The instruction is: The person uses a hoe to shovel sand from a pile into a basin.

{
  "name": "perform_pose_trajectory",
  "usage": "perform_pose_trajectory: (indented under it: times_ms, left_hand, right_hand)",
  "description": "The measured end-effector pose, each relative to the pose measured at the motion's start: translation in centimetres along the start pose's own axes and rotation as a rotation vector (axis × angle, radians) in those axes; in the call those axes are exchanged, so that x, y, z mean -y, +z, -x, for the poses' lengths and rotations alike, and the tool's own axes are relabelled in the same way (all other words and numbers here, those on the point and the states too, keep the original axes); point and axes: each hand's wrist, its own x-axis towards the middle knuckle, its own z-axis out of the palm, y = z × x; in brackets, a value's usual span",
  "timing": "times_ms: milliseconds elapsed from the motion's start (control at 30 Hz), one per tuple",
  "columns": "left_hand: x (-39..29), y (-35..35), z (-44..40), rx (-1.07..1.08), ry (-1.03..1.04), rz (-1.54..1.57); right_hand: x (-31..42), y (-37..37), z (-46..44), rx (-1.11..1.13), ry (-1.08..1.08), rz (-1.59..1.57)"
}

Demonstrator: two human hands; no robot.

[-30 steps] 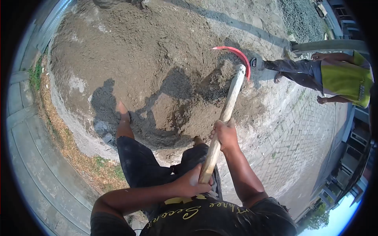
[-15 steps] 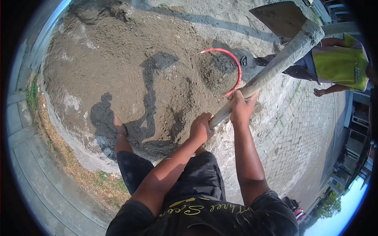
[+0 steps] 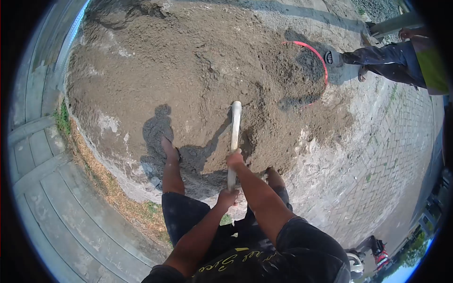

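I hold a long-handled hoe [image 3: 235, 127] with both hands; its blade is hidden in the brown sandy heap [image 3: 188, 56] before me. My right hand [image 3: 235, 158] is wrapped round the middle of the handle. Closer to my body, my left hand [image 3: 227, 198] is closed round the handle's near end. The handle points away from me, its far end touching the heap between my feet. To the right a curved red strip [image 3: 321, 59] borders a small mound of the same material; whether it is a container's rim I cannot tell.
At the upper right another person [image 3: 391, 59] stands with a shoe [image 3: 330, 57] beside the red strip. Brick paving [image 3: 373, 160] runs along the right. Concrete slabs [image 3: 71, 203] and a strip of dry grass [image 3: 108, 179] lie on the left.
The hoe has swung down from raised at the upper right into the heap. Both hands moved down and left with it. The co-worker appears farther right.
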Motion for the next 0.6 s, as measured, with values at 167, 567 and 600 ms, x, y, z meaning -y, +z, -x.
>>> perform_pose_trajectory:
  times_ms: [167,567,600]
  left_hand:
    - [3.1,-0.2,3.3,0.059,-0.161,0.113]
    - [-12.1,2.4,25.0,0.661,0.111,0.018]
    - [-12.2,0.1,27.7,0.705,0.141,0.053]
  right_hand:
    - [-5.7,4.6,2.0,0.356,0.071,-0.023]
    - [8.9,-21.9,18.8,0.312,0.290,-0.936]
    - [10.2,-22.5,21.7,0.190,0.260,-1.013]
